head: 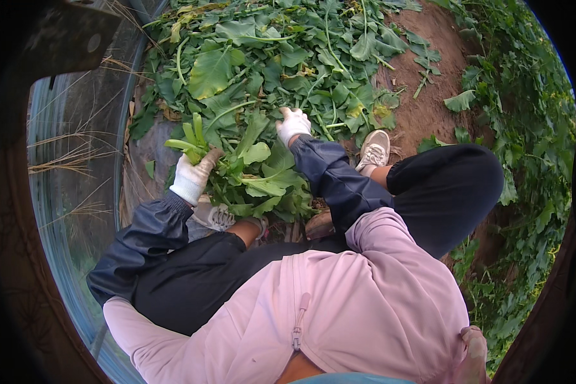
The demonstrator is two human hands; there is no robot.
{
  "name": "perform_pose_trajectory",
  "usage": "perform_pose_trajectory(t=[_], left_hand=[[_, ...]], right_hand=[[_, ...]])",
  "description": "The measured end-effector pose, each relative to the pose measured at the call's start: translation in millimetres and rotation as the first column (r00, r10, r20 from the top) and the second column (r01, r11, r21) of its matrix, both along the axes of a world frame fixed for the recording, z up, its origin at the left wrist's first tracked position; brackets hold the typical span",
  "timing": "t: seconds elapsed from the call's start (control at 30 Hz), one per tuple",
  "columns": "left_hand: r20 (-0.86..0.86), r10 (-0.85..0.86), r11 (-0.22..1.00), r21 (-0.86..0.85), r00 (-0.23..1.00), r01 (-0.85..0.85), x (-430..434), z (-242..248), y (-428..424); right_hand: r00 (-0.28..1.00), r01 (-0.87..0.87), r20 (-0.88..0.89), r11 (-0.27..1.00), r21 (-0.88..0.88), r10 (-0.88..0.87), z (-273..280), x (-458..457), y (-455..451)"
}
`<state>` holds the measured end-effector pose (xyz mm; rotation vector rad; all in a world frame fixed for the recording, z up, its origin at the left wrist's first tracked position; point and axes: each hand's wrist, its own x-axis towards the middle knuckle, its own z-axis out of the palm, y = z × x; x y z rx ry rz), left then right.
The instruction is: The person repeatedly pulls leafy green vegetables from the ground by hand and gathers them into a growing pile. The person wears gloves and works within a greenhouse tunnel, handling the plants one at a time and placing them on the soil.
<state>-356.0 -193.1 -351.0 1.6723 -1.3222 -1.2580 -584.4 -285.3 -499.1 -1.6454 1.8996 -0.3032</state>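
Note:
My left hand [195, 174], in a soiled white glove, is closed around the stem ends of a bunch of leafy greens [269, 185]. Its pale cut stems point up and away from me, while the leaves hang to the right between my feet. My right hand [294, 125], gloved the same way, reaches into the edge of a wide heap of cut leafy stalks [288, 57]. Its fingertips touch or hover over the leaves; whether they grip a stalk cannot be told.
Clear plastic sheeting [77, 158] with dry grass stalks stands at the left. Bare reddish soil [420, 91] lies right of the heap, then a row of growing leafy plants [533, 144]. My shoes [375, 150] flank the near leaves.

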Motion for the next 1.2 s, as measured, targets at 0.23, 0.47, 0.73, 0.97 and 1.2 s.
perform_pose_trajectory(t=[0.23, 0.47, 0.73, 0.97, 1.2], left_hand=[[-0.016, 0.016, 0.997, 0.08, 1.0, -0.015, -11.8, 3.0, 6.5], [-0.016, 0.076, 0.994, 0.085, 0.997, -0.075, -11.4, 3.0, -3.0], [-0.093, -0.014, 0.988, 0.154, 0.996, 0.028, -13.9, 2.9, -36.1], [-0.304, 0.085, 0.949, 0.314, 0.949, 0.016, -40.3, 43.4, -59.4], [-0.188, -0.153, 0.97, 0.158, 0.97, 0.184, -52.9, 71.4, -55.6]], right_hand=[[0.968, -0.084, -0.23, 0.994, 0.073, 0.098, -51.9, -21.2, -16.4], [0.356, 0.577, 0.795, 0.785, 0.227, -0.491, -48.5, -30.7, -16.8], [-0.263, 0.198, 0.81, 0.792, 0.577, -0.524, 63.3, -3.4, 44.2], [0.189, 0.056, 0.942, 0.961, 0.271, -0.276, 140.9, 7.2, 102.7], [0.357, -0.074, 0.928, 0.987, 0.145, -0.11, 163.2, 7.0, 115.9]])
